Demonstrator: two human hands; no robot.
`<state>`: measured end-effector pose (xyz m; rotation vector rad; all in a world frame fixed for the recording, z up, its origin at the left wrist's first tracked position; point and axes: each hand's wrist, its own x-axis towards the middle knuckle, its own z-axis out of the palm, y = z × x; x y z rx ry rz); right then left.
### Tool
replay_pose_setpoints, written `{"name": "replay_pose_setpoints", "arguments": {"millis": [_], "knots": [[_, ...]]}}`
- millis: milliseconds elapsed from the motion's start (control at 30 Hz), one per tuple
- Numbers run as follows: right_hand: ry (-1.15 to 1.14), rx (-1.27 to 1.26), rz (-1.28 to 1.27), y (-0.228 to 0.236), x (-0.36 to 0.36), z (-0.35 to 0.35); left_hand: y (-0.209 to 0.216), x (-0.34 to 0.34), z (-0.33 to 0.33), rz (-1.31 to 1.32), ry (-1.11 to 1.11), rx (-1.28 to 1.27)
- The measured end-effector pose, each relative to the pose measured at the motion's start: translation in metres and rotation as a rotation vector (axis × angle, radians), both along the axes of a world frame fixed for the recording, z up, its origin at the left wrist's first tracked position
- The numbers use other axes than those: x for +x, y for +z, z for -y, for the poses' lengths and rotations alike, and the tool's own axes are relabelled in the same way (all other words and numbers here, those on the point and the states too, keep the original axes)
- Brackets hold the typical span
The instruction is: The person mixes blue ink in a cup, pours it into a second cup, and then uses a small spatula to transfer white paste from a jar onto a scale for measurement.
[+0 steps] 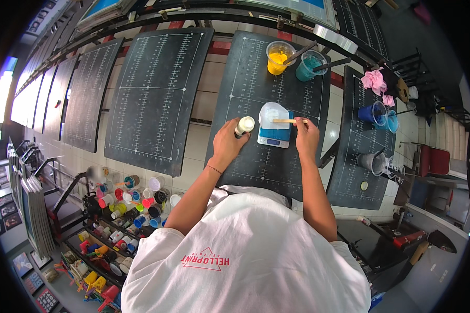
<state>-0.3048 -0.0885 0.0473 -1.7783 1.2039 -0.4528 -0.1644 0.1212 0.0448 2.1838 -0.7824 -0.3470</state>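
Note:
My left hand (227, 141) is wrapped round a small pale jar (245, 124) with whitish stuff at its top, upright over the black printing board (240, 167). In my right hand (307, 136) is a flat wooden stick (291, 121), pinched near its end. The stick's other end reaches into a translucent white cup (270, 111). That cup rests on a small digital scale (274, 140) with a blue platform, just right of the jar. What the cup contains is hard to make out.
Farther off stand a cup of yellow ink (278, 62) and a cup of teal ink (309, 68), with dark spatulas leaning out. Blue cups (373, 113), pink cloth (374, 81) and a grey cup (369, 161) sit on the right board. Several paint pots (132, 181) crowd the lower left.

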Motion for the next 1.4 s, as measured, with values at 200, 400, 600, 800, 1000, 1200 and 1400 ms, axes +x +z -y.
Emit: {"name": "replay_pose_setpoints", "arguments": {"millis": [200, 400, 600, 800, 1000, 1200, 1400], "knots": [[-0.020, 0.046, 0.066, -0.012, 0.005, 0.002, 0.000, 0.000, 0.000, -0.017, 0.004, 0.016], [-0.042, 0.128, 0.130, -0.012, 0.008, 0.001, 0.005, 0.001, 0.001, -0.053, -0.005, 0.028], [-0.167, 0.449, 0.298, -0.017, 0.007, 0.005, -0.001, 0.001, 0.000, -0.024, -0.008, 0.004], [-0.189, 0.571, 0.391, -0.009, -0.003, 0.010, 0.009, 0.000, 0.001, -0.059, -0.002, 0.051], [-0.183, 0.583, 0.430, -0.002, -0.011, 0.013, -0.001, 0.000, 0.002, 0.008, -0.012, 0.021], [-0.175, 0.583, 0.451, 0.008, -0.010, 0.013, 0.006, -0.001, 0.004, -0.038, -0.014, 0.039], [0.029, 0.272, 0.399, 0.056, 0.008, -0.020, 0.005, -0.003, 0.004, 0.000, -0.016, -0.021]]}}
